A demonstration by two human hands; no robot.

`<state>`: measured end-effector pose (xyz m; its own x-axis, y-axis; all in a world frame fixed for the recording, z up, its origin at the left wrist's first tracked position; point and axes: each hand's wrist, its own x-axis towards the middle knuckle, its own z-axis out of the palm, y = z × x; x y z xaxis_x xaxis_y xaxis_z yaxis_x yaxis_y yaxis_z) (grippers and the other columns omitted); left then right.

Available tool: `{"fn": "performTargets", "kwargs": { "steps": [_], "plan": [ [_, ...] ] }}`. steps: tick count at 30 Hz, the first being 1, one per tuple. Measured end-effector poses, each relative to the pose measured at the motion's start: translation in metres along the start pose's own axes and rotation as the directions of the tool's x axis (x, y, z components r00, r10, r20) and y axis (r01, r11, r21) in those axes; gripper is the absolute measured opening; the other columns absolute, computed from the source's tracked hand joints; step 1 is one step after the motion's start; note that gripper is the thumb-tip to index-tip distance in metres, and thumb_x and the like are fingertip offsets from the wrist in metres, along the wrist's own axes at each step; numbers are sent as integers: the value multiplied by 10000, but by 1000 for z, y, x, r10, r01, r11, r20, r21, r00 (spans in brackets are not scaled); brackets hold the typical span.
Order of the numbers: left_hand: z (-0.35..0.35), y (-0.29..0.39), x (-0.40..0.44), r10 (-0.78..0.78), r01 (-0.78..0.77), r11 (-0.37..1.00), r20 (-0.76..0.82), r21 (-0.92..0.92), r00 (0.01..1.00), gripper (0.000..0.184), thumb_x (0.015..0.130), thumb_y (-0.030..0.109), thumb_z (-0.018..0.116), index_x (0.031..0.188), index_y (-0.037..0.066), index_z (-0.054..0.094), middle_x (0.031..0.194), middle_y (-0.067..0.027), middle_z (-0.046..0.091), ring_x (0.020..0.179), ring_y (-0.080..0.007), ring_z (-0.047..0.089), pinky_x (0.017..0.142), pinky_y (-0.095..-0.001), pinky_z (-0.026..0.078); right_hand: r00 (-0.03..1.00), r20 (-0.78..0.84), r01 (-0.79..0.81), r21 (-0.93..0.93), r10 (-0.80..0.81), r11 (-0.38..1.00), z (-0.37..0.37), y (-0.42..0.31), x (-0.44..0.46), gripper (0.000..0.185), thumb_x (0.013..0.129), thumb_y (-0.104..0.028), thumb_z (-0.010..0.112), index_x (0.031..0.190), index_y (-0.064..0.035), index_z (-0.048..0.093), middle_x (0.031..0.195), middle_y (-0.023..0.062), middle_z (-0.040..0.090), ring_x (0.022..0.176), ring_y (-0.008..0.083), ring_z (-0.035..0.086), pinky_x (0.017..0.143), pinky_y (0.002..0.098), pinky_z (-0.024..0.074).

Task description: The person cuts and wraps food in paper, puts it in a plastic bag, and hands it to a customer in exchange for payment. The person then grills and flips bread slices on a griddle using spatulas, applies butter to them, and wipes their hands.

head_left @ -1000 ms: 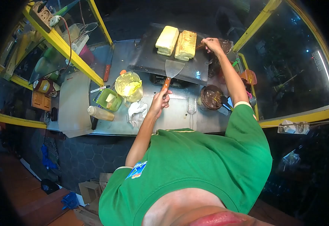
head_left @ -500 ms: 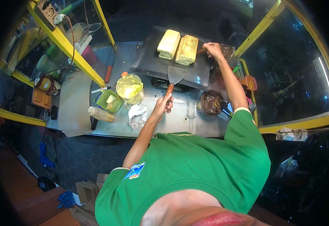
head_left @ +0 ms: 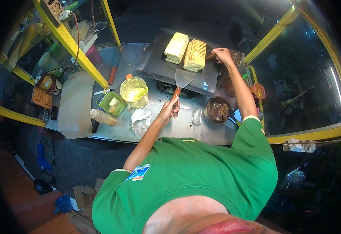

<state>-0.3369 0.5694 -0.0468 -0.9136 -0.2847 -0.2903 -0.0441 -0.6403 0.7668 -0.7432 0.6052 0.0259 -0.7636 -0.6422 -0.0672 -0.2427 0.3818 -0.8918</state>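
My left hand is wrapped round the wooden handle of a wide scraper, whose metal blade lies over the front edge of the dark griddle. Two stacked bread blocks sit on the griddle: a pale yellow one on the left and a browned, striped one on the right. Just right of the browned block, my right hand grips a thin brown handle that points toward the bread. What that handle belongs to is too small to make out. Near this hand is a chocolate-smeared container.
Left of the scraper stand a tub of yellow spread, a green container, a squeeze bottle and a white cloth. A grater and a chocolate tub are at front right. Yellow posts frame the counter.
The whole view has shifted slightly. Both hands keep their grips, and the scraper blade now lies a little farther from the camera's left side. The bread blocks stay on the griddle.
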Motion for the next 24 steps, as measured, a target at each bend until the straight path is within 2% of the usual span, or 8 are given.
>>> {"fn": "performTargets", "kwargs": {
  "steps": [2,4,11,15,19,21,24],
  "plan": [
    [1,0,1,-13,13,1000,0,16,1000,329,985,445,498,864,140,519,573,79,392,445,-24,277,457,-191,266,1000,-23,3,1,-3,1000,-2,2,5,202,824,-228,659,793,-33,701,537,32,521,380,116,463,383,286,408],
    [1,-1,1,-15,15,1000,-5,25,1000,343,977,454,513,855,133,513,574,75,392,444,-27,279,453,-198,273,999,-35,-3,-24,2,1000,-2,1,6,242,872,-257,614,881,-33,707,537,18,502,378,108,445,397,275,412],
    [-3,2,1,3,-3,997,-6,75,1000,347,974,439,530,845,118,508,578,73,392,447,-29,290,448,-203,280,999,32,-4,-28,5,1000,4,-3,-6,234,866,-247,610,877,-34,707,529,15,498,378,105,448,395,276,420],
    [-1,2,-2,20,-21,993,5,114,1000,347,979,435,521,852,112,512,576,72,389,451,-33,295,448,-207,284,1000,0,24,-34,-24,999,6,0,-3,231,853,-245,625,867,-30,707,531,23,507,380,108,451,394,277,421],
    [1,4,-5,31,-28,985,-15,173,999,359,982,442,509,866,102,521,573,68,388,463,-43,309,454,-219,295,994,-113,-9,8,10,1000,3,-2,5,188,813,-229,655,814,-44,691,548,20,503,410,105,444,427,281,445],
    [-5,1,-8,49,-45,981,-15,190,999,375,978,453,508,879,92,533,574,64,393,473,-47,327,460,-224,300,994,-102,-32,12,33,999,5,-2,7,193,828,-238,653,826,-50,697,546,8,493,416,105,441,436,282,451],
    [-3,5,-14,55,-45,984,-53,172,997,379,991,451,482,879,92,534,577,77,382,463,-31,292,467,-210,280,1000,13,10,37,-10,999,6,0,1,192,826,-230,659,788,-45,687,551,19,519,398,105,453,421,295,478]
  ]
}}
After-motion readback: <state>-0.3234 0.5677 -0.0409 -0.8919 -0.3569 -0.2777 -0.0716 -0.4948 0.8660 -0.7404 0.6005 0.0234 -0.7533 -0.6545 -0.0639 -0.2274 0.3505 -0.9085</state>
